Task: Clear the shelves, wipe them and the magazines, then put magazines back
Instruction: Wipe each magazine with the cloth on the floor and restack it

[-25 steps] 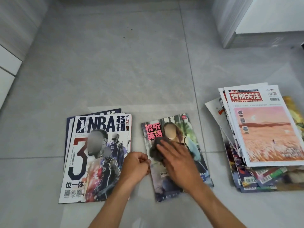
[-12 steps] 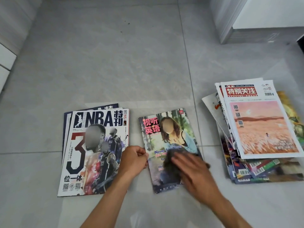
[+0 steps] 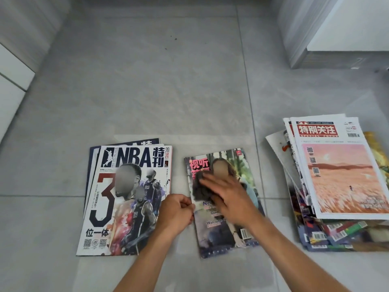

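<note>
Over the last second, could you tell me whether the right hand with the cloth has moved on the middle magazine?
Yes. The right hand slid the cloth down the middle magazine, off its pink title, then back up over it.

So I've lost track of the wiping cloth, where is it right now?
In the head view, the dark grey cloth lies under the right hand on the upper part of the middle magazine, between the NBA magazine and the right-hand stack.

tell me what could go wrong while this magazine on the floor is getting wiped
The left hand pinches only the middle magazine at its left edge, so the right hand pressing the dark cloth might crease or skid the cover. The uneven stack on the right could slide if bumped.
</note>
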Motion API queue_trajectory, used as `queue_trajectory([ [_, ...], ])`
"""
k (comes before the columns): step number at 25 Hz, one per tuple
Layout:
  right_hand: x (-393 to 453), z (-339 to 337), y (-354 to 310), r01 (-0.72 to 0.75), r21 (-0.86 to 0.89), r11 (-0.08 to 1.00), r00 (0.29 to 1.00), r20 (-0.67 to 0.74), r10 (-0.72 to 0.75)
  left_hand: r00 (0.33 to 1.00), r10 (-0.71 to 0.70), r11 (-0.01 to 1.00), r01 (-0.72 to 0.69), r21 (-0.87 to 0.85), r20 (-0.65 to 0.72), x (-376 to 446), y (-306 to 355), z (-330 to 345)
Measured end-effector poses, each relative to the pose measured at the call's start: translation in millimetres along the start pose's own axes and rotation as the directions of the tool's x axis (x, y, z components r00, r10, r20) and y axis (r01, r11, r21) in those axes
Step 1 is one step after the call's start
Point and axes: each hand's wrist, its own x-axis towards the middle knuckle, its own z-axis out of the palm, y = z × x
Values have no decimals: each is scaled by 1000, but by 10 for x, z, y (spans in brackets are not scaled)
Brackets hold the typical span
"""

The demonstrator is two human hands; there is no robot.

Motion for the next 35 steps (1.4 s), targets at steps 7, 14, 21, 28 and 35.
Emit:
queue_trajectory([
  [7,32,22,-65,77,44,996,994,70,-80,999,-28,999,28,-18,28,39,11,-41],
  [14,-608,-127,66,223,87,971,957,170,-235,1000,-12,1000,12,-5,11,21,-16,-17],
  [21,195,-280,409,-31,37,999,999,-36,33,999,-33,999,33,-1,20,-1,44,-58],
  [28,-1115,-225,230,94,67,993,991,93,-101,1000,-12,1000,12,13,13,10,3,-38],
  [35,488,-423,638,-246,176,953,952,-138,272,1000,-16,1000,16,19,-1,-37,23,-13],
])
